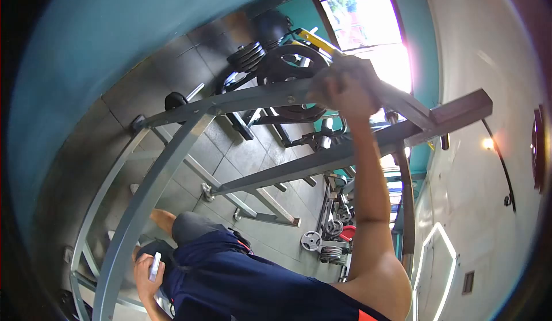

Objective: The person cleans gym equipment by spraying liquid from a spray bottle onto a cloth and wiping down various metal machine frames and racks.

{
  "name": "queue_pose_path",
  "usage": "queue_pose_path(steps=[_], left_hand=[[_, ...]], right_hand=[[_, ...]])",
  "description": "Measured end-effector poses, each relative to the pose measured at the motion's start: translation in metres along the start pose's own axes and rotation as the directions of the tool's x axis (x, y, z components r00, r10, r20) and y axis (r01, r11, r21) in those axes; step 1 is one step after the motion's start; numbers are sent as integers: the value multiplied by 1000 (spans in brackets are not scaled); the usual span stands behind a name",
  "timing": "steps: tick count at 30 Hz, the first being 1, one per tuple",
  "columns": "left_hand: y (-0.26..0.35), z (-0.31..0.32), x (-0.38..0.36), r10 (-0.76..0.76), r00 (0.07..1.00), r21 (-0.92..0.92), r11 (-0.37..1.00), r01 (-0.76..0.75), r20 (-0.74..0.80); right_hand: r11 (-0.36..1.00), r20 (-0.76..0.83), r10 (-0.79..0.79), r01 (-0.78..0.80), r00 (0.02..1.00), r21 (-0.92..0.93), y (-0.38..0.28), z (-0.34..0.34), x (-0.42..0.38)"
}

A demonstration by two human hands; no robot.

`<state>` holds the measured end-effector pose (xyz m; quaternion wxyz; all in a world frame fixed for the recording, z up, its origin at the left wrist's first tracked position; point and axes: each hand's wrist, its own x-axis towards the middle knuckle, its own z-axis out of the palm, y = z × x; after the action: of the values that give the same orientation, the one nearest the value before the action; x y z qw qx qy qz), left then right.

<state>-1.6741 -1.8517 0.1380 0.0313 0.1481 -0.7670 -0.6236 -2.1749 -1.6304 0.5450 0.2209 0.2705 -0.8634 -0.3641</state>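
My right hand (351, 98) reaches up at the end of an outstretched arm. Its fingers are closed over a bunched grey cloth (363, 75), pressed against the grey metal beam (259, 94) of a gym rack. Low at the left, beside my dark shorts, my left hand (147, 276) is wrapped round a small, narrow white object (154, 267) whose kind I cannot make out. A curved upright (135, 209) of the same rack passes close by this hand. A second beam (299, 163) runs behind my right forearm.
Beyond the rack stands a machine with a large black weight plate (290, 71) and a yellow arm (322, 42). More plates (332, 255) sit on a storage rack. A bright window (368, 25) is at the top, a blue wall (63, 51) at the left.
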Motion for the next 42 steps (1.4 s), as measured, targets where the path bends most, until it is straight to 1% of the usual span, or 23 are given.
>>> queue_pose_path(steps=[2,3,5,7,10,12,13,15,17,18,20,22,24,25,27,29,30,32,35,37,39,40,42], left_hand=[[-7,0,-5,45,999,14,999,-44,-15],[-3,-5,-4,38,998,28,999,-39,40],[-4,-4,-8,59,997,48,997,-61,42],[-6,-8,-10,97,994,83,992,-100,41],[-2,-14,-14,133,991,86,987,-134,20],[-4,-19,-21,110,993,99,989,-114,41],[-5,-20,-23,99,994,101,989,-104,51],[-9,-23,-29,95,993,147,984,-104,69],[-4,-27,-35,93,992,193,975,-109,89],[-9,-26,-40,191,982,181,965,-189,9],[9,-43,-42,110,988,129,984,-123,107],[8,-46,-49,139,987,132,980,-148,80],[8,-52,-55,130,985,167,975,-148,117],[8,-54,-55,139,982,163,974,-159,125],[9,-55,-54,151,977,167,970,-175,149],[22,-59,-51,93,974,173,976,-130,208],[33,-60,-50,98,976,166,977,-131,194],[51,-66,-48,35,972,172,982,-76,233],[63,-66,-47,-18,966,195,980,-33,256],[66,-71,-52,-31,967,210,977,-24,254],[72,-75,-52,-28,967,197,980,-23,252],[76,-78,-54,-32,966,192,981,-18,256],[74,-78,-55,-79,960,198,980,26,269]], right_hand=[[991,-72,129,-132,989,-39,55,-30,1],[979,-153,183,-194,971,-61,75,-40,-1],[948,-367,255,-306,895,-87,87,-37,-8],[931,-526,290,-363,800,-39,71,-17,-11],[930,-465,322,-368,825,-9,78,-38,-18],[920,-439,350,-392,827,-5,99,-60,-27],[892,-601,357,-453,715,-10,116,-54,-35],[826,-778,375,-563,505,32,116,-28,-40],[748,-831,430,-655,352,109,83,17,-37],[794,-783,457,-590,422,145,67,29,-37],[858,-672,480,-461,564,227,43,41,-46],[822,-540,563,-493,626,284,82,19,-59],[751,-760,545,-609,355,254,127,-14,-46],[746,-781,522,-627,343,223,150,-36,-42],[729,-779,497,-671,383,135,199,-63,-31],[756,-825,456,-634,333,162,231,-72,-16],[762,-825,454,-627,337,163,239,-74,-15],[770,-813,469,-611,347,184,214,-71,-27],[790,-824,530,-468,198,395,165,3,-62],[751,-795,534,-594,289,289,116,56,-95],[811,-571,512,-581,641,75,60,96,-145],[752,-552,561,-659,617,27,34,122,-159],[747,-396,586,-660,707,-73,-3,152,-190]])
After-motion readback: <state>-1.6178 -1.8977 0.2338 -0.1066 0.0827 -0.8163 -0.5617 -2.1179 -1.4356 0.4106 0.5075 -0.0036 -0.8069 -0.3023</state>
